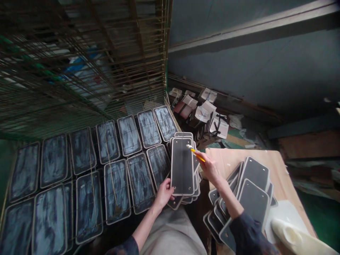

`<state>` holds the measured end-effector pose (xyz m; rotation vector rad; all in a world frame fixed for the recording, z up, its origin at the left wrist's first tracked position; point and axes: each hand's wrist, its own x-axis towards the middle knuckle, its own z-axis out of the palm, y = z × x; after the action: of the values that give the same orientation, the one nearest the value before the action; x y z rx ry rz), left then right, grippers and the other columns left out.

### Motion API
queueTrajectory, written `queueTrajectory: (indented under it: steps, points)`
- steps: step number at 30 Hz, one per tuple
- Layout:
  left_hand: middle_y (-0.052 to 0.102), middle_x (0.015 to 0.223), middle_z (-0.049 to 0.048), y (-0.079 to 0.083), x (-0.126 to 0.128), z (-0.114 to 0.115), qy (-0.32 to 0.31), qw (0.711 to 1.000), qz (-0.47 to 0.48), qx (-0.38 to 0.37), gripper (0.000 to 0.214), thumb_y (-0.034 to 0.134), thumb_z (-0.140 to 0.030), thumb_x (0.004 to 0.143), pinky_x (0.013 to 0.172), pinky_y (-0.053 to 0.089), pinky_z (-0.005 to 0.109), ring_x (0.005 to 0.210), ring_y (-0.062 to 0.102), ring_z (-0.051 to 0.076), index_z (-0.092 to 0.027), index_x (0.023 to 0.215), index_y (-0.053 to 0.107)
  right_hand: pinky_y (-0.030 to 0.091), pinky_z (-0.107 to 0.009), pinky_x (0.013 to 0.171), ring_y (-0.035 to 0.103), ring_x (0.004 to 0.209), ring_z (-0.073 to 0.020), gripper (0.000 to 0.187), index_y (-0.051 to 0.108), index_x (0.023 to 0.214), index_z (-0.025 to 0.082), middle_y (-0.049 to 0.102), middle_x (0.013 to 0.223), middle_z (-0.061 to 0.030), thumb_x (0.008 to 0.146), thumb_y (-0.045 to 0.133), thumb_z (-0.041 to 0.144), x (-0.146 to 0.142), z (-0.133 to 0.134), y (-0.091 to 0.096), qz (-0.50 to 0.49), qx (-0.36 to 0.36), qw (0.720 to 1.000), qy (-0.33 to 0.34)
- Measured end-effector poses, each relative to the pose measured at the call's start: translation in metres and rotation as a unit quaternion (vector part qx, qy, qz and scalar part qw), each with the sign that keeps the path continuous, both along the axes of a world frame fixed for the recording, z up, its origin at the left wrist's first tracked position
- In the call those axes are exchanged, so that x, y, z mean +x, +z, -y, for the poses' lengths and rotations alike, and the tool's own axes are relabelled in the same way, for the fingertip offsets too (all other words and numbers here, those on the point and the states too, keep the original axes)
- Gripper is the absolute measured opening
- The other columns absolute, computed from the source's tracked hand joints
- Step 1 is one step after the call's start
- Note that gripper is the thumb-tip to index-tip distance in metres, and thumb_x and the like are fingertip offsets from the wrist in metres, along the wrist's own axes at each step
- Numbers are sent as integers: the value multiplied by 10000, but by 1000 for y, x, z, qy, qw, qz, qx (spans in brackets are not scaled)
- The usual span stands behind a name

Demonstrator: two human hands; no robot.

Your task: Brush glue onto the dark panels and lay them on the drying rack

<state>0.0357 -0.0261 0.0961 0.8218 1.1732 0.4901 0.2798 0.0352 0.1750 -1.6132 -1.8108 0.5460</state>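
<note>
My left hand (pixel 165 193) grips the lower left edge of a dark rectangular panel (pixel 182 168) with a pale rim and small metal dots near its corners. This panel tops a loose stack of similar panels (pixel 196 189) in front of my lap. In my right hand (pixel 211 168), closed round its handle, is a brush with a yellow handle (pixel 198 155). Its white tip meets or nearly meets the panel near the upper right dot; I cannot tell which. The panel face looks plain, with a faint line down its middle.
On the left, a wire rack (pixel 106 184) carries rows of panels streaked with white (pixel 50 219). More dark panels (pixel 253 200) lean on a wooden table (pixel 278 184), beside a cream plastic container (pixel 294 233). Tied bundles (pixel 207 111) stand behind, near the wall (pixel 252 67).
</note>
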Motion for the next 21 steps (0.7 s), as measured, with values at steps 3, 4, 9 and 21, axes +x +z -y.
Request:
queueTrajectory:
  steps: [3,4,9,21]
  points:
    - [643,705,16,-4,0,0,9,1000,-12,-16,264,594,-359,760,365,459,182,494,634,137,-156,905,510,530,-323,762,645,912,-200,285,555,1205,249,648,1093,-59,954,418,252,0,-20,-6,46,-8,999,13]
    - [637,678,12,-5,0,0,10,1000,-15,-18,268,600,-365,757,363,456,181,492,638,143,-155,896,511,529,-316,749,649,891,-198,284,556,1201,248,650,1082,-58,952,420,244,0,-26,-8,58,-7,998,13]
    - [618,614,-4,-6,-1,-2,3,1000,-21,-23,267,620,-378,748,341,425,165,466,629,141,-157,853,515,512,-304,728,649,876,-209,267,562,1182,237,657,1043,-62,960,414,249,-1,-43,-16,108,-16,994,15]
    - [614,632,-13,-4,-6,-4,2,999,-16,-31,233,598,-336,755,352,423,156,472,630,127,-156,868,503,507,-307,740,634,882,-205,268,526,1197,226,639,1033,-73,960,403,252,-16,26,0,108,-99,988,56]
